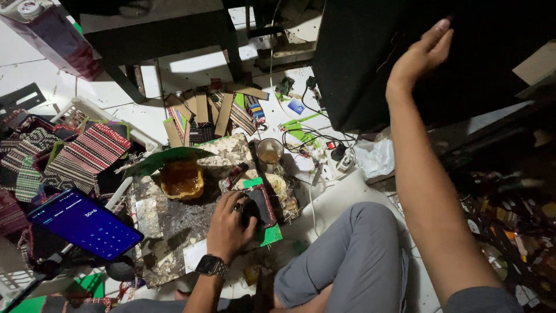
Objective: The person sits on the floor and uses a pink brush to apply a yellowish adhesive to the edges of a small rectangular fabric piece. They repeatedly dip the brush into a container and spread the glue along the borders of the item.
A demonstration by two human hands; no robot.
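Note:
I sit on the floor. My left hand, with a ring and a wristwatch, presses down on a small dark woven pouch that lies on a green card atop a speckled stone slab. My right hand is raised far up to the right, fingers together, flat against a large black panel. It grips nothing that I can see. A glue tube lies just above my left hand. An amber glue puddle in a clear bag sits on the slab to the left.
A phone with a lit blue screen stands at the left. Striped woven cloth pieces fill a white basket. Cardboard and fabric strips lie further back, near a glass cup, cables and a plastic bag. My grey-trousered knee is at the bottom.

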